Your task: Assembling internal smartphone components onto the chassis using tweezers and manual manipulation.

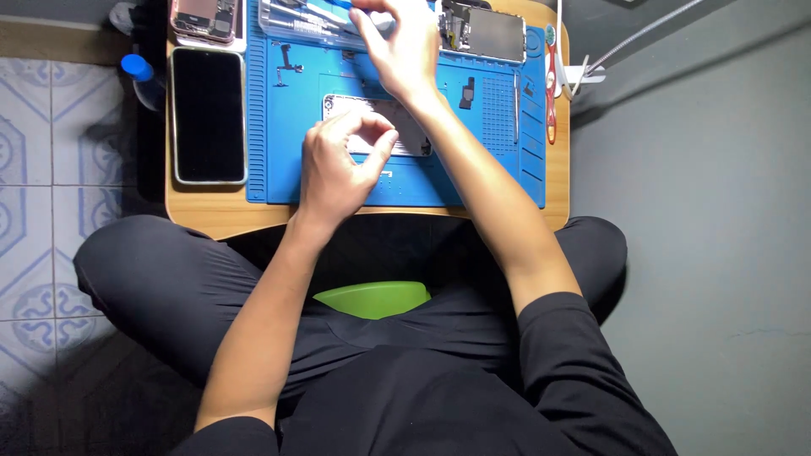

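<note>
Head view showed my left hand (338,165) pinched nearly closed over the phone shell (405,135), its grip unclear; my right hand (401,46) reached into the tool case (296,21), grip unclear.

2 hands are in view: the left hand (338,165) and the right hand (404,46). 1 blue mat (405,181) lies under both, on 1 wooden table (203,215). 1 phone shell (410,135) sits just beyond the left fingers (372,127). 1 clear tool case (304,21) is under the right fingers (367,25). 1 dark phone (208,114) lies left of the left fingers. 2 opened phones: 1 (203,19) far left of the right fingers, 1 (483,32) right of them. 1 red tool (551,101) farther right. 1 green bowl (373,298) behind the wrists.
</note>
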